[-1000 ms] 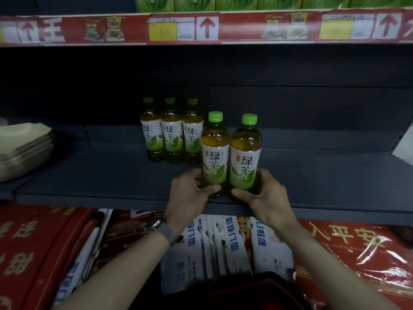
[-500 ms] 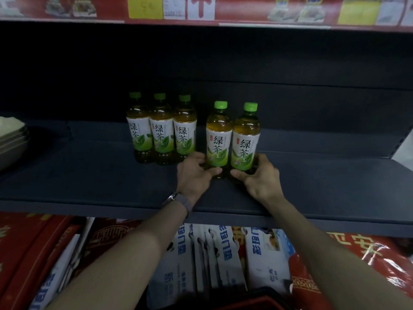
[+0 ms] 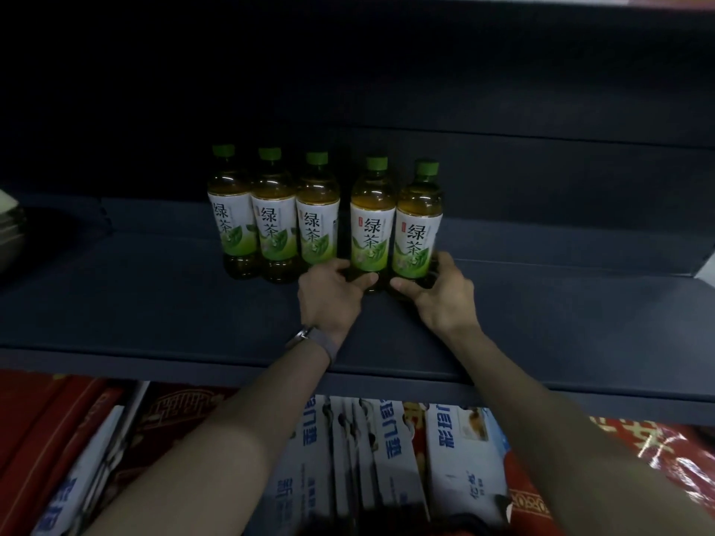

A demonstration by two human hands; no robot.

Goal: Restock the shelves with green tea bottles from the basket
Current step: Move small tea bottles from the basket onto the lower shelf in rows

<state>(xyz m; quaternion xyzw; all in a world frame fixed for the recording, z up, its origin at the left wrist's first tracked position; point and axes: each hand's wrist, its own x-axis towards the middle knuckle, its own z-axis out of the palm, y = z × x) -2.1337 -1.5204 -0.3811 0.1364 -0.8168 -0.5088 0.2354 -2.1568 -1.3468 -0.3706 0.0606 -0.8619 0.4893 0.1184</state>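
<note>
Several green tea bottles with green caps and white-green labels stand upright in a row at the back of the dark grey shelf. My left hand grips the base of the fourth bottle. My right hand grips the base of the fifth bottle, the one farthest right. The three bottles on the left stand close together, with a narrow gap before the fourth. The basket is not in view.
Open shelf surface lies right of the bottles and left of them. A metal container edge sits at the far left. Below the shelf lip stand blue-white cartons and red boxes. The shelf above is dark.
Both hands have pushed the two held bottles from the shelf's front edge back to the rear, level with the other three. The view has moved closer and lower.
</note>
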